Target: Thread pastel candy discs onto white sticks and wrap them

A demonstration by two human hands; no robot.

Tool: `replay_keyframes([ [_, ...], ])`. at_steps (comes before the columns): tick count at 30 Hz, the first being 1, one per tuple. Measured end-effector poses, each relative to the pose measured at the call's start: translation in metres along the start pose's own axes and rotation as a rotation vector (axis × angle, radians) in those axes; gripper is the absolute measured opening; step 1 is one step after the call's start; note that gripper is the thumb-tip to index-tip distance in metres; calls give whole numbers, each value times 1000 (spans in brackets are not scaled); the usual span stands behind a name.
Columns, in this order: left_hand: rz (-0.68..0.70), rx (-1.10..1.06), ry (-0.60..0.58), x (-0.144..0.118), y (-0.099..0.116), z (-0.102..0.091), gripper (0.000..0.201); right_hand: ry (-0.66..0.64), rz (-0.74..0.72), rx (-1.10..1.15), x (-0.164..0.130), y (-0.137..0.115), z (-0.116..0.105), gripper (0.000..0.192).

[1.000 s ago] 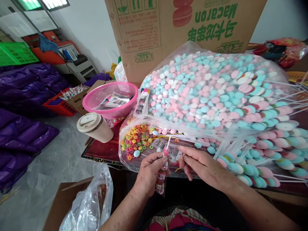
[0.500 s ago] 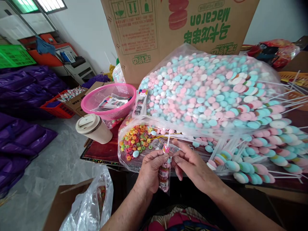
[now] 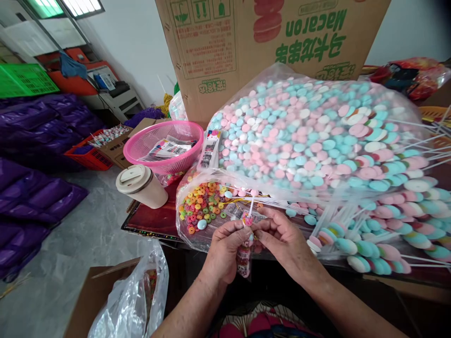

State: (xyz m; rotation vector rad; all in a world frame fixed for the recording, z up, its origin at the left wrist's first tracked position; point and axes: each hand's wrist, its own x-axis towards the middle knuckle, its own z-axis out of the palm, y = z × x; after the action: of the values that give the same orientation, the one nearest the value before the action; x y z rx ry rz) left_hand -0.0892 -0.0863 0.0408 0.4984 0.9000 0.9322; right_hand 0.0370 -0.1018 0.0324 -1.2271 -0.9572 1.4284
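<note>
Hands pinch wrapped candy stick; candy bags crowd beyond.

A small candy-packing workshop; a big clear bag of pastel sweets fills the desk; a "Macaron" shipping carton stands at its far edge; purple sacks and crates line the floor.

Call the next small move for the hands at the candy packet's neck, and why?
Probably twist the tie shut. The left hand grips the candy packet upright, its white stick poking out the top, and the right hand pinches the neck where a pink tie sits. Whether it is already tight is unclear.
</note>
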Motion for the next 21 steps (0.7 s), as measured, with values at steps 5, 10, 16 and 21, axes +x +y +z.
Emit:
replay_keyframes([
  [5, -53, -44, -19, -1, 7, -7, 29, 218, -292, -335, -1, 3, -11, 35],
  [10, -165, -11, -24, -1, 3, -8, 27, 147, -913, -913, -4, 14, -14, 43],
  [16, -107, 66, -2, 2, -3, -13, 21, 42, -939, -958, -6, 17, -17, 53],
  [21, -141, 85, 20, 2, 0, -16, 22, -71, -666, -887, -6, 12, -21, 35],
])
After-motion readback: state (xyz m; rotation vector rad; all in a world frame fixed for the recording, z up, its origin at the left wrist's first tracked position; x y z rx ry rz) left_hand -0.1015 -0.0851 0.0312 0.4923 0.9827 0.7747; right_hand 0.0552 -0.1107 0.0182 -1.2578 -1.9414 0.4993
